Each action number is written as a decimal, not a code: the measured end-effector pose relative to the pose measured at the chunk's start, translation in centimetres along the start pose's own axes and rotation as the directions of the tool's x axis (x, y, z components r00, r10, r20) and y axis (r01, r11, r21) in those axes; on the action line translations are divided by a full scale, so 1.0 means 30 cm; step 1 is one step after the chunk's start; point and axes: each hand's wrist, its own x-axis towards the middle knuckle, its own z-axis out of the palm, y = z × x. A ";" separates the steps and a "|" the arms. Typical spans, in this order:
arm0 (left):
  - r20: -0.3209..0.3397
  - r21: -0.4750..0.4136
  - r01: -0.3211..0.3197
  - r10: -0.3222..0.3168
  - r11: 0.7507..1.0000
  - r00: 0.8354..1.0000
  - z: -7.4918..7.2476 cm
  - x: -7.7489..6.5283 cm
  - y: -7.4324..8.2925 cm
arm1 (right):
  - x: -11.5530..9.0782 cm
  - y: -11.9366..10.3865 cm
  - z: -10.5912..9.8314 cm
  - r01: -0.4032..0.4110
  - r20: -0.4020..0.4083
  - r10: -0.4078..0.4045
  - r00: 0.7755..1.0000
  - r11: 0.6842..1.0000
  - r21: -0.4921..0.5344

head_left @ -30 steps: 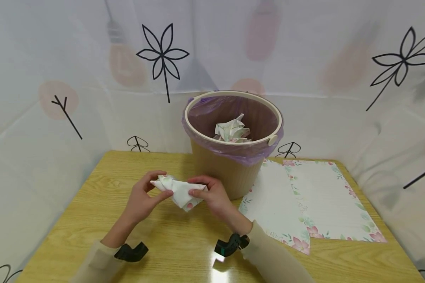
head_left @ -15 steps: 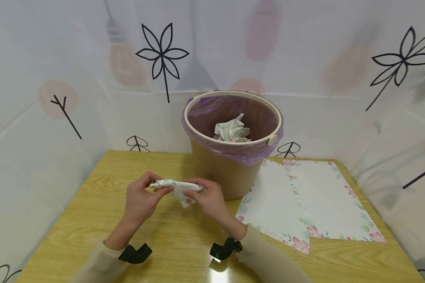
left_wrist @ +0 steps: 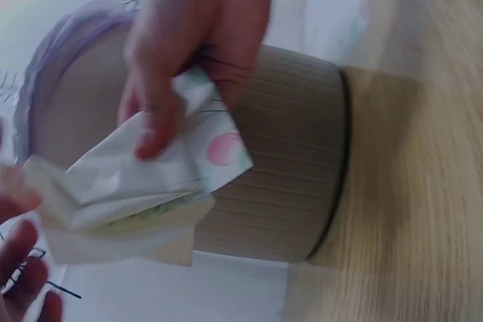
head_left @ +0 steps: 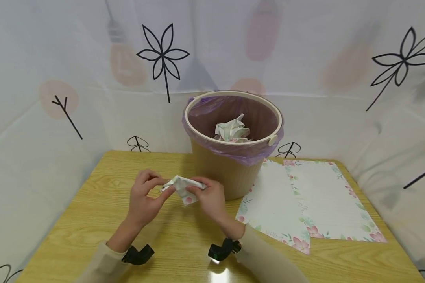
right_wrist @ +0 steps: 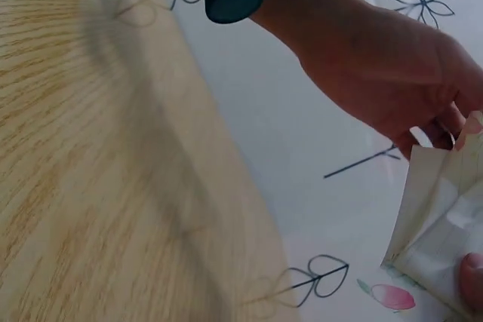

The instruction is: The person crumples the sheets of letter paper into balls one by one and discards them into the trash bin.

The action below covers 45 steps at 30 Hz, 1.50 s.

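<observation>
Wooden table (head_left: 99,196), creased paper (head_left: 182,188) between fingers (left_wrist: 160,117)

The left arm (head_left: 122,236) and the right arm (head_left: 233,228) extend forward and incline inward. The left hand (head_left: 144,199) pinches with its thumb and its index finger, close together. The right hand (head_left: 211,196) pinches also, and its thumb lies on the near side. The hands are near, yet apart.

Right hand (head_left: 212,197) pinches paper (head_left: 180,186), apparently folded.
</observation>
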 end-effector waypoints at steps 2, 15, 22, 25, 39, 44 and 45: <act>0.100 -0.180 0.076 -0.058 0.981 0.993 -0.015 0.001 -0.005 | 0.008 0.010 -0.013 -0.010 0.022 0.009 1.000 0.999 0.037; 0.580 -0.382 0.455 -0.174 0.804 0.796 -0.046 0.024 -0.036 | 0.028 0.015 -0.058 -0.048 0.344 -0.041 0.938 0.968 0.248; 0.522 -0.176 0.451 -0.305 0.875 0.796 -0.006 0.014 -0.005 | 0.023 0.013 -0.055 -0.020 0.278 -0.018 0.961 0.991 0.134; 0.449 -0.099 0.439 -0.353 0.893 0.821 0.015 0.011 0.007 | 0.021 0.012 -0.055 0.000 0.240 -0.018 0.971 0.997 0.074; 0.478 -0.287 0.588 -0.418 0.756 0.772 -0.041 0.030 -0.006 | 0.037 0.005 -0.158 -0.378 0.638 -0.051 0.768 0.769 0.516; 0.541 -0.399 0.555 -0.302 0.730 0.785 -0.050 0.039 -0.008 | 0.054 0.032 -0.175 -0.362 0.723 -0.169 0.670 0.775 0.518; 0.546 -0.419 0.545 -0.278 0.727 0.790 -0.046 0.040 -0.007 | 0.056 0.037 -0.173 -0.342 0.724 -0.191 0.663 0.783 0.520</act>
